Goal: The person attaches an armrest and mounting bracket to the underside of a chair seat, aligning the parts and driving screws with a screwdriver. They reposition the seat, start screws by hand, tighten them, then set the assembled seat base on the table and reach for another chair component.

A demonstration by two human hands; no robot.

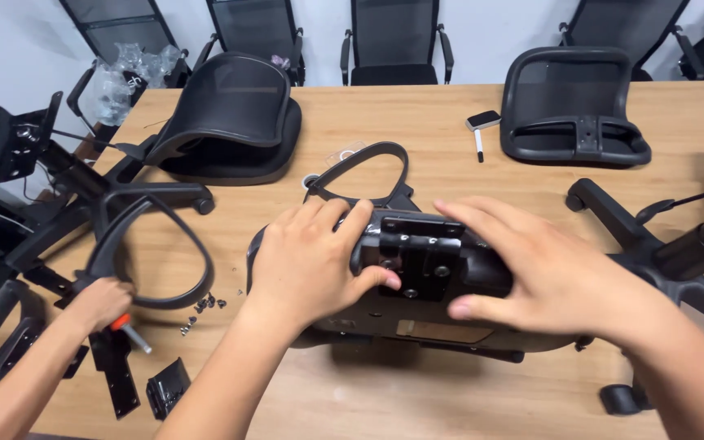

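While both hands press flat on it, an upturned black chair seat [417, 318] lies at the table's [450, 171] six o'clock. Left hand [307, 265] and right hand [543, 273] flank its metal bracket [421, 253], fingers spread, gripping nothing. It looks heavy and rigid; best held by its edges.

hands: 2, left [307, 261], right [543, 273] | bare | forearms unsleeved | no rings

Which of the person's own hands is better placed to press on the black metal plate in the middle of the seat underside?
Probably the left hand: its thumb already touches the black metal plate, while the right hand lies beside it.
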